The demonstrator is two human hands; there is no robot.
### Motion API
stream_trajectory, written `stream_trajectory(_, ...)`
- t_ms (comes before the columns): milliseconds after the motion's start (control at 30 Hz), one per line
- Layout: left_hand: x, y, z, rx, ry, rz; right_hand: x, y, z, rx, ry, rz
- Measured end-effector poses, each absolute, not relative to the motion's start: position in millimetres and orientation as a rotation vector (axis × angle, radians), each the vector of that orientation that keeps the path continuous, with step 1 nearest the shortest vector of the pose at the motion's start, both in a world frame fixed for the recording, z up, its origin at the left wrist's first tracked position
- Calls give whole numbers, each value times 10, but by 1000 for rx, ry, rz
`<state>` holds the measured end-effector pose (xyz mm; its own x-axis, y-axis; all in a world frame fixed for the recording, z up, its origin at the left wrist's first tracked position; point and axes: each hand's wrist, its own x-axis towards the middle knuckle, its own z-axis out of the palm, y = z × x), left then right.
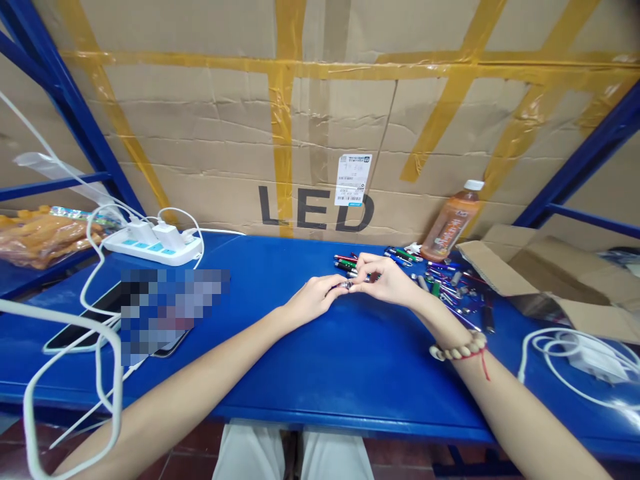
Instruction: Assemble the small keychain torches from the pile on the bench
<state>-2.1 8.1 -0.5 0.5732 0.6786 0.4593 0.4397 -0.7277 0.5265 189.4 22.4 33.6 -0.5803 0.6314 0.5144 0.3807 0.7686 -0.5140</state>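
My left hand [313,300] and my right hand [385,280] meet above the blue table [320,380]. Between their fingertips is a small silvery, dark-ended piece [346,285]; its exact kind is too small to make out. Both hands pinch it, the left from one side and the right from the other. Just behind them lie several slim coloured pen-like tubes [345,260], partly hidden by my right hand. More metallic tubes and small parts [453,290] are scattered to the right, beyond my right wrist with its bead bracelet [463,348].
An orange drink bottle [451,223] stands behind the parts. At right are an open cardboard box [505,267] and a white charger [597,360] with coiled cable. On the left, a power strip [153,247], cables and a phone [100,320] lie. A large carton [210,153] walls the back.
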Motion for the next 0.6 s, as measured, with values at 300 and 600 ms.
stream_trajectory(300,-8,50,4,2438,936,964,1882,181,375,-762,-2251,429)
stream_trajectory(600,4,31,24,2444,990,980,1883,182,358,-792,-2276,442)
